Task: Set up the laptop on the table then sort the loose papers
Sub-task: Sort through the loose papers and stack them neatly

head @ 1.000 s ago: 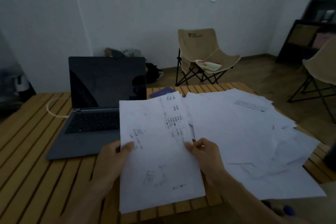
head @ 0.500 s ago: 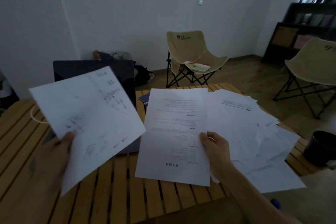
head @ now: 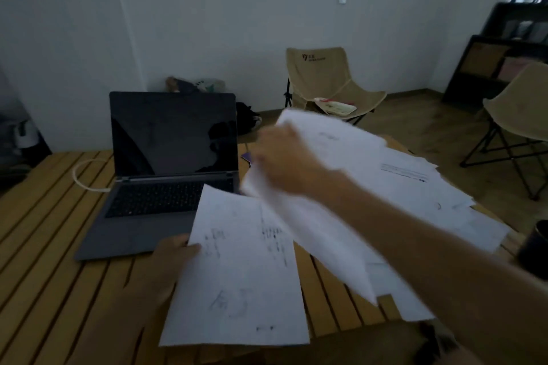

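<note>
The laptop [head: 166, 169] stands open on the table [head: 50, 246], so setup looks done; sorting has barely begun. Right of the left hand's [head: 170, 258] pinched sheet [head: 240, 281], loose papers [head: 415, 187] sprawl unsorted. The blurred right hand [head: 278, 157] grips another sheet [head: 326, 216].

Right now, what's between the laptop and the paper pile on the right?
Head view: the right hand, blurred, holding a raised sheet, spans between the laptop and the paper pile.

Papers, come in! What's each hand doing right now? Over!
Left hand pinches one printed sheet. Right hand, blurred, grips another sheet above the loose pile. Laptop open, screen dark. Nothing in the way.
</note>
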Motion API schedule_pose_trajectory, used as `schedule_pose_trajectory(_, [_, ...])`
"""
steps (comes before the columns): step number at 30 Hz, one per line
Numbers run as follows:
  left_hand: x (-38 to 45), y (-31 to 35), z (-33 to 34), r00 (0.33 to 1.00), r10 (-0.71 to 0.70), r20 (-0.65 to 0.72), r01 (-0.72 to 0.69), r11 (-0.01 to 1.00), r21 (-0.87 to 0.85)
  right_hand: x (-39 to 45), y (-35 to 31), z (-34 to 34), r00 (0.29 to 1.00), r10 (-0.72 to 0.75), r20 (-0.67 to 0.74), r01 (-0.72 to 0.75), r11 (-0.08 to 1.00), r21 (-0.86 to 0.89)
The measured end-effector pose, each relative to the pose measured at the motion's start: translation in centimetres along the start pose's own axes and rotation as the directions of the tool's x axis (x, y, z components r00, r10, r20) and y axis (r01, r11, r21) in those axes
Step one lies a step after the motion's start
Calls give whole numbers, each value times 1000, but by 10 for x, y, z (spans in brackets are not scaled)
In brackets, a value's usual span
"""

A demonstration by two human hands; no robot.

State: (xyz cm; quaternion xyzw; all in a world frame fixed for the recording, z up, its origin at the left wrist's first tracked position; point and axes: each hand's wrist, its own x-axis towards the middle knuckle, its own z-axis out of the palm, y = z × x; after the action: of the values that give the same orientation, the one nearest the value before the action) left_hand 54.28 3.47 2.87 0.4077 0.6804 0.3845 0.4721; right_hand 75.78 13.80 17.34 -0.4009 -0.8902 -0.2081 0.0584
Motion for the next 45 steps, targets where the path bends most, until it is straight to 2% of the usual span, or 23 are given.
schedule_pose_trajectory(2, [4,-5,1,1000,21,0,-21,998,-62,6,-58,49,982,-127,140,129,992,-7])
schedule_pose_trajectory(3, [5,-6,0,1000,20,-17,-22,994,-111,2,-80,72,973,-172,151,163,984,73])
schedule_pose_trajectory(6, [13,-11,1,995,-47,-92,18,955,-295,-17,-122,115,978,-174,114,98,870,483])
schedule_pose_trajectory(9, [16,-10,-4,982,-189,-8,158,841,-518,-32,-138,121,991,-16,134,-98,598,796])
schedule_pose_trajectory(10, [16,-10,-6,976,-217,20,194,823,-534,-35,-137,116,985,89,150,-175,490,854])
schedule_pose_trajectory(12, [13,-6,-4,980,-195,43,194,873,-447,-41,-122,106,938,297,177,-271,315,909])
schedule_pose_trajectory(13, [8,-2,0,988,-149,36,152,922,-357,-44,-109,103,916,368,160,-284,312,907])
schedule_pose_trajectory(16, [0,2,14,996,-16,-89,15,1000,-11,-64,-55,99,854,504,129,-391,457,799])
schedule_pose_trajectory(18, [-4,1,19,989,10,-144,-4,999,43,-85,-17,107,769,587,252,-600,528,601])
schedule_pose_trajectory(20, [-8,2,21,984,31,-176,-21,998,64,-110,8,116,629,622,467,-773,568,283])
schedule_pose_trajectory(22, [-9,1,21,975,58,-213,-30,991,133,-131,15,124,526,635,566,-818,559,135])
schedule_pose_trajectory(23, [-9,1,21,972,63,-227,-26,986,163,-138,15,130,518,643,564,-819,562,112])
schedule_pose_trajectory(27, [-7,1,20,968,43,-249,15,974,227,-142,7,135,603,663,443,-761,645,71])
schedule_pose_trajectory(30, [-6,0,14,962,56,-268,38,943,332,-139,2,124,683,598,419,-703,694,156])
schedule_pose_trajectory(33, [-8,2,11,916,168,-365,1,907,420,-147,2,114,714,583,388,-686,693,223])
schedule_pose_trajectory(35, [-8,2,12,845,363,-394,-50,786,616,-153,10,103,741,596,309,-671,684,287])
schedule_pose_trajectory(37, [-7,4,18,784,568,-251,-192,606,772,-160,20,89,797,564,217,-597,683,421])
schedule_pose_trajectory(40, [-8,13,42,694,720,13,-425,396,814,-170,21,73,895,445,17,-382,746,546])
schedule_pose_trajectory(42, [-9,20,60,613,779,133,-511,263,818,-179,11,72,938,342,-52,-251,776,579])
schedule_pose_trajectory(44, [-8,22,68,539,829,146,-514,187,837,-186,3,76,961,267,-68,-175,783,597])
schedule_pose_trajectory(45, [-8,24,69,477,869,127,-513,159,843,-188,2,78,965,250,-71,-157,780,606])
